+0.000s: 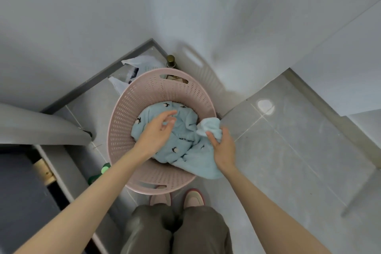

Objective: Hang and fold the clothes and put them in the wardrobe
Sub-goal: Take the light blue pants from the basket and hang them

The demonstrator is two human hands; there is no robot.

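Grey tiled floor (288, 150); oval pink perforated plastic basket (125, 113) standing on it; light-blue fleece garment with small dark motifs (183, 140), in basket, one end over rim. Hands: right hand (223, 147) gripping bunched edge; left hand (157, 132) above garment, fingers relaxed, holding nothing

A glossy grey tiled floor (288, 150) is seen, and a bright light reflection (266, 106) is cast on one tile at the right. Pale walls (82, 16) are joined in a corner, where a small brass-coloured post (170, 61) is set upright. A dark grey skirting strip (99, 77) is run along the foot of the left wall, and crumpled white plastic (134, 64) is lodged just beside it. A green object (105, 169) is left on the floor at the left. Pink slippers (193, 198) and olive-brown trousers (198, 231) are worn by the person.
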